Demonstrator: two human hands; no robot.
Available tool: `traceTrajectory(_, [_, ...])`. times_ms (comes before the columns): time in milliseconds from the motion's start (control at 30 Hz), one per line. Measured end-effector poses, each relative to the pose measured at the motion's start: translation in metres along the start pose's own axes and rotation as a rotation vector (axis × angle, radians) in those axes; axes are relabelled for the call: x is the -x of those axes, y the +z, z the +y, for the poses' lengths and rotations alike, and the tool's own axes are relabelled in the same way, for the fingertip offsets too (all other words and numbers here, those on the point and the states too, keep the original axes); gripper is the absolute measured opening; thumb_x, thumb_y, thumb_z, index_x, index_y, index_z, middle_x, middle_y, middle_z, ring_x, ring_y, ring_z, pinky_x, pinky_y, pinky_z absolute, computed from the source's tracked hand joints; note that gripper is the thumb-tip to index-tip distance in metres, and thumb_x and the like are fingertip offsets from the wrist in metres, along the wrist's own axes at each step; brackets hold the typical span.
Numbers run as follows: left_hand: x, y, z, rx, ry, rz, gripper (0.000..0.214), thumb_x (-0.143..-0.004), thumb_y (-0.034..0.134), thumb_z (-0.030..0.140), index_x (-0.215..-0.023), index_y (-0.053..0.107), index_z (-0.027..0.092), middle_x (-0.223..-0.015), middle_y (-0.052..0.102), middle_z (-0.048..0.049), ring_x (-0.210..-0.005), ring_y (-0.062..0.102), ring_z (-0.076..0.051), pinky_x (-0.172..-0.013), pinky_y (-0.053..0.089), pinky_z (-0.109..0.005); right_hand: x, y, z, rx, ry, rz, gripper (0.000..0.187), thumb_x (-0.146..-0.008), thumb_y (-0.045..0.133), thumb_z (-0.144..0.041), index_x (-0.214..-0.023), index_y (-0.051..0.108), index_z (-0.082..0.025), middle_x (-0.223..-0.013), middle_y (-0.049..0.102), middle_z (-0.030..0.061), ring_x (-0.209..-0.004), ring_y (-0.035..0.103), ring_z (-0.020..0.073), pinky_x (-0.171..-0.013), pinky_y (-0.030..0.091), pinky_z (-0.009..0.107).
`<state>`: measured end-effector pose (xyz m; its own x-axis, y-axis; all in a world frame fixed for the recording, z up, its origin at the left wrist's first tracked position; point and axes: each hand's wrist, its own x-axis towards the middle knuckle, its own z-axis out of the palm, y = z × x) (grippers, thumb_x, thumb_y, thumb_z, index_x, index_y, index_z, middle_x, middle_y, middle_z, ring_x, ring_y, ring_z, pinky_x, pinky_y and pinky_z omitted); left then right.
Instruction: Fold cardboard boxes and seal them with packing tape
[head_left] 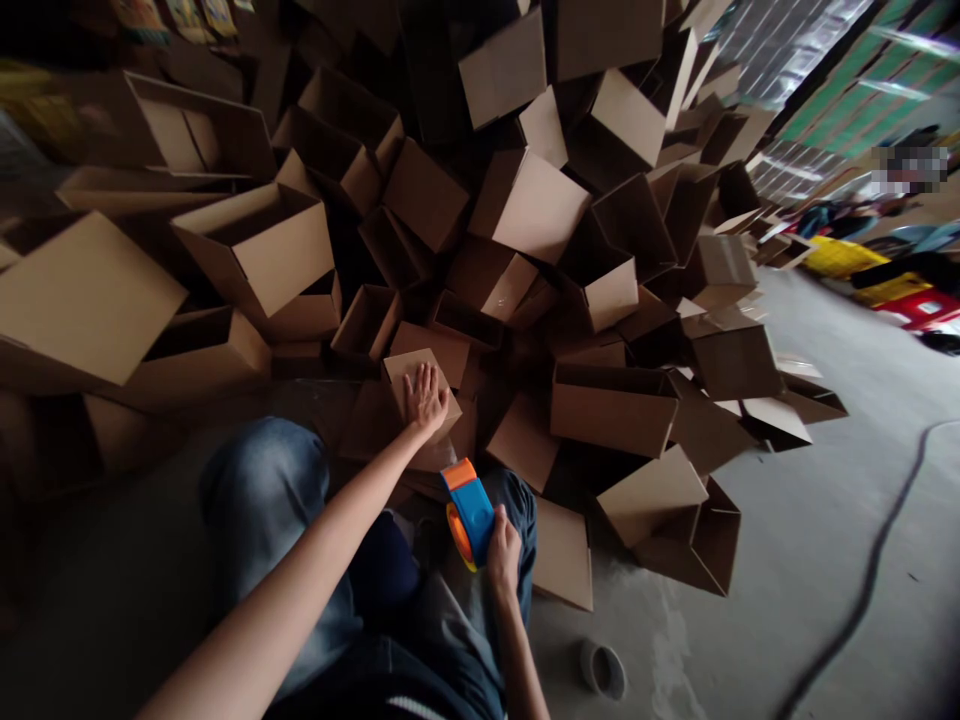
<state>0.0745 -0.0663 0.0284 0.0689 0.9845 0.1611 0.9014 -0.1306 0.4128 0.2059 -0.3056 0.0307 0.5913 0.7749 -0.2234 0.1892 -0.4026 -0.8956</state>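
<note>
My left hand lies flat with its fingers spread on a small cardboard box in front of my knees. Closed around a blue and orange tape dispenser is my right hand, just above my right thigh. The dispenser's orange front end points up toward the box. A faint clear strip, perhaps tape, shows between the two, but I cannot tell whether it joins them. More flat-looking cardboard sits under and beside the small box.
A large heap of open cardboard boxes spreads ahead and to both sides. On the concrete floor at right lie an empty tape core and a dark cable. A red and yellow object stands at far right.
</note>
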Motion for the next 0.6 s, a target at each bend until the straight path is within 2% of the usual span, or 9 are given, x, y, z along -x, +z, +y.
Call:
traceTrajectory(167, [0.003, -0.003, 0.007, -0.012, 0.082, -0.039, 0.061, -0.100, 0.024, 0.031, -0.154, 0.026, 0.003, -0.162, 0.023, -0.0166, -0.153, 0.014, -0.024, -0.124, 0.000, -0.049, 0.002, -0.001, 0.000, -0.014, 0.000, -0.004, 0.063, -0.074, 0.035, -0.086, -0.055, 0.030, -0.027, -0.051, 0.026, -0.0052, -0.050, 0.025, 0.0118, -0.046, 0.024, 0.028])
traceTrajectory(300, [0.007, -0.002, 0.016, -0.017, 0.110, -0.070, 0.061, -0.099, 0.024, 0.028, -0.153, 0.028, -0.001, -0.161, 0.025, -0.0194, -0.152, 0.016, -0.027, -0.125, 0.007, -0.049, 0.003, 0.000, 0.001, -0.025, 0.003, 0.000, 0.064, -0.073, 0.035, -0.088, -0.055, 0.030, -0.026, -0.051, 0.025, -0.0054, -0.049, 0.025, 0.0115, -0.046, 0.024, 0.027])
traceTrajectory(400, [0.008, 0.000, 0.018, -0.019, 0.108, -0.071, 0.064, -0.099, 0.027, 0.034, -0.153, 0.027, 0.001, -0.161, 0.025, -0.0191, -0.152, 0.019, -0.028, -0.124, 0.009, -0.049, 0.001, 0.001, 0.002, -0.026, 0.015, -0.002, 0.064, -0.073, 0.035, -0.087, -0.054, 0.030, -0.027, -0.050, 0.025, -0.0054, -0.048, 0.025, 0.0116, -0.045, 0.024, 0.028])
traceTrajectory(600, [0.003, 0.007, 0.017, -0.031, 0.138, -0.046, 0.065, -0.099, 0.027, 0.039, -0.156, 0.024, 0.006, -0.162, 0.024, -0.0143, -0.153, 0.014, -0.023, -0.125, 0.002, -0.047, -0.001, 0.002, 0.003, -0.005, 0.042, 0.002, 0.063, -0.075, 0.034, -0.086, -0.054, 0.029, -0.027, -0.051, 0.026, -0.0052, -0.049, 0.025, 0.0115, -0.046, 0.024, 0.028])
